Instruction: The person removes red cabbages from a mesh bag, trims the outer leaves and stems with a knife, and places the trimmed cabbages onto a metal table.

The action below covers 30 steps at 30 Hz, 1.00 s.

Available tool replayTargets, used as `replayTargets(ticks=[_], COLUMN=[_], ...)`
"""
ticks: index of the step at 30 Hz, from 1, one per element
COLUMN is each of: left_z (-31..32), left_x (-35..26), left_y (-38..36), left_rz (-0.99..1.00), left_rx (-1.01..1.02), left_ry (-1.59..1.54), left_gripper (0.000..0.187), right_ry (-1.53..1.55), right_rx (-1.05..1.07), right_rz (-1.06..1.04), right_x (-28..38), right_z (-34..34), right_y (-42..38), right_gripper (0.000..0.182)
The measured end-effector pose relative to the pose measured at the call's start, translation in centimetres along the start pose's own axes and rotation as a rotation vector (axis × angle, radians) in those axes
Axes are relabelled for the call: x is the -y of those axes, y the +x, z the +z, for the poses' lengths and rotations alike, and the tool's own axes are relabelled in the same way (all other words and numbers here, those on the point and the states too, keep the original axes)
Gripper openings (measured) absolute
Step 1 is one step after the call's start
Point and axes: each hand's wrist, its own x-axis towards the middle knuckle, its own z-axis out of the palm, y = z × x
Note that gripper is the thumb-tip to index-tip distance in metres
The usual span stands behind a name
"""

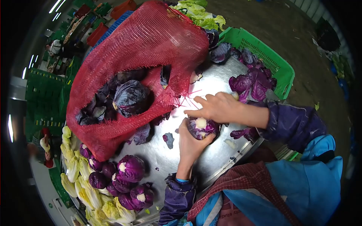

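My left hand (191, 145) wraps around the near left side of a red cabbage (203, 132) on the metal tabletop, its pale cut stem facing up. Just beyond the cabbage is my right hand (218, 108), one finger stretched left and the others curled. What those curled fingers hold, if anything, is hidden. To the left a red mesh sack (139, 45) lies with its mouth open, and a dark whole cabbage (131, 98) with loose outer leaves shows inside. Several trimmed red cabbages (131, 168) are piled at the near left.
A green crate (281, 62) at the right edge stands beside a heap of purple leaves (254, 83). Pale Chinese cabbages (88, 188) line the left edge of the metal table (166, 154). Green lettuce-like leaves (200, 15) lie beyond the sack. Stacked green crates (43, 98) stand farther left.
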Motion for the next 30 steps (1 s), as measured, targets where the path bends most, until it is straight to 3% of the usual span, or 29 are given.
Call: replayTargets(ticks=[3, 5, 6, 7, 11, 12, 15, 19, 21, 22, 25, 30], left_z=[1.7, 2.0, 2.2, 2.4, 2.7, 2.7, 3.1, 3.7, 3.8, 3.9, 4.4, 4.6], left_x=[1.4, 1.7, 1.5, 1.2, 0.9, 0.8, 1.8, 1.8, 1.6, 1.3, 1.2, 0.6], left_y=[-0.9, -1.3, -1.6, -1.9, -1.7, -1.8, -2.5, -2.4, -2.1, -2.2, -2.4, -2.5], left_rz=[0.089, 0.067, 0.078, 0.087, 0.075, 0.072, 0.129, 0.083, 0.105, 0.1, 0.09, 0.102], left_rx=[-0.101, -0.095, -0.105, -0.116, -0.103, -0.104, -0.168, -0.237, -0.242, -0.253, -0.272, -0.288], left_ry=[0.024, -0.034, -0.023, -0.015, 0.053, 0.041, 0.039, 0.039, 0.04, 0.019, 0.016, 0.044], left_gripper=[0.104, 0.106, 0.106, 0.106, 0.109, 0.109, 0.107, 0.104, 0.103, 0.103, 0.103, 0.098], right_ry=[0.055, 0.505, 0.548, 0.44, 0.576, 0.442, 0.423, 0.483, 0.553, 0.55, 0.609, 0.597], right_rx=[0.107, 0.197, 0.083, 0.18, 0.018, -0.101, 0.217, 0.086, -0.032, 0.052, 0.065, 0.019], right_rz=[0.111, 0.182, 0.122, 0.095, 0.287, 0.291, 0.674, 0.664, 0.353, 0.322, 0.488, 0.54], right_x=[-1.6, -1.0, 0.0, 0.5, -0.9, -2.4, -5.0, -0.3, 1.1, 2.2, 3.8, 3.6], right_z=[1.4, 1.8, 1.8, 1.5, 3.5, 4.7, 5.7, 0.6, 0.5, -0.3, -0.8, 0.9], right_y=[2.0, 2.0, 1.4, 0.7, -0.1, -0.5, -2.9, -3.9, -5.4, -5.7, -5.9, -5.6], right_gripper=[0.036, 0.028, 0.031, 0.031, 0.028, 0.028, 0.029, 0.038, 0.041, 0.04, 0.036, 0.033])
